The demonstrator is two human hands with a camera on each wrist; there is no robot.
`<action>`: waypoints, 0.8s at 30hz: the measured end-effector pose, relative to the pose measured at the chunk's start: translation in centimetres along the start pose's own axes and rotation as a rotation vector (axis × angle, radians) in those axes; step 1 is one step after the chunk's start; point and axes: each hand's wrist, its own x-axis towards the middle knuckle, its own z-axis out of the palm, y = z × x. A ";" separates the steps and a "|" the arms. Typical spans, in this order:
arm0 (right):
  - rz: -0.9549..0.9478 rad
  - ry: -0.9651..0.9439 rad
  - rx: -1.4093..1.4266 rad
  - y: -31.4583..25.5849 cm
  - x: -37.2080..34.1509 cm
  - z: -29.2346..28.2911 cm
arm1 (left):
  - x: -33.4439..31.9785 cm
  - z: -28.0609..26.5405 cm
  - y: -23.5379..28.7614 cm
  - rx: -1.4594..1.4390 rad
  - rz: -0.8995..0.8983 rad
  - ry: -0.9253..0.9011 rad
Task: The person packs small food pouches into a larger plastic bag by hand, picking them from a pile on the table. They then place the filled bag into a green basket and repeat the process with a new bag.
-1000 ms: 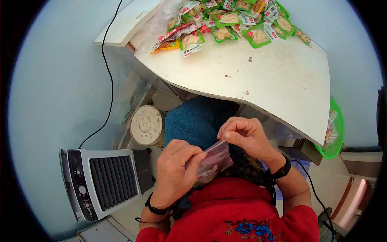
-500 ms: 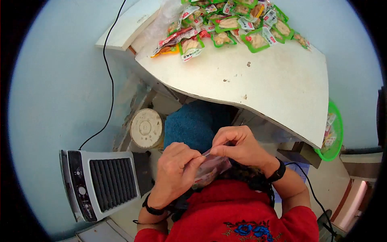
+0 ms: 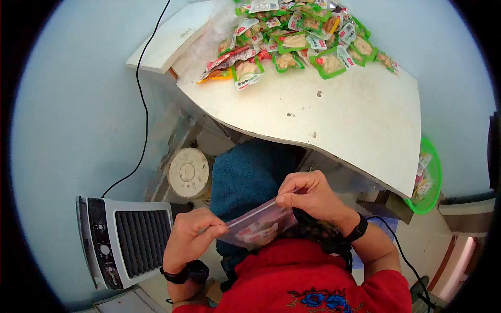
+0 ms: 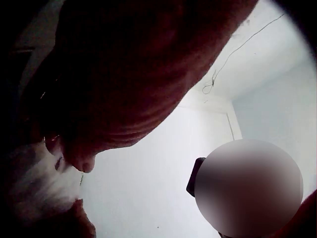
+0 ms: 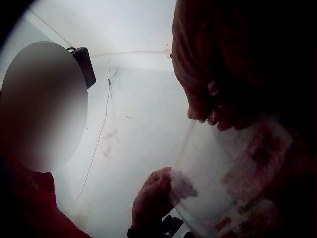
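A clear zip-top bag [image 3: 261,227] with small packets inside is stretched between both hands above the lap. My left hand [image 3: 190,237] pinches one top corner between thumb and fingers. At the opposite corner my right hand [image 3: 313,195] pinches the bag's edge. The zip strip runs as a pale straight line from hand to hand. In the right wrist view the see-through bag [image 5: 208,173] hangs below the right hand [image 5: 223,69], with the left hand [image 5: 153,198] at its other end. The left wrist view shows the left hand [image 4: 129,74] dark against the light.
A white table [image 3: 355,130] stands in front, with a heap of small green-edged food packets [image 3: 292,41] at its far side. A green basket [image 3: 436,182] holding packets sits at the right. On the left are an air cooler [image 3: 138,242] and a round lidded bucket [image 3: 189,172].
My left hand has moved left, away from the right hand, drawing the bag's top edge out straight. The right hand has shifted slightly down and keeps its pinch.
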 end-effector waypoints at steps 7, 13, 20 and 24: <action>0.011 0.060 -0.011 0.1 -0.1 -0.1 | 0.9 2.0 1.9 0.341 0.134 0.291; 0.026 0.042 -0.102 -0.9 -0.2 0.6 | 2.0 5.5 2.5 0.344 0.223 0.261; -0.053 0.022 -0.086 -0.1 -0.6 -0.9 | 2.2 5.5 2.3 0.232 0.254 0.247; -0.053 -0.014 0.052 1.5 -0.6 -1.7 | 2.2 5.7 2.4 0.192 0.245 0.233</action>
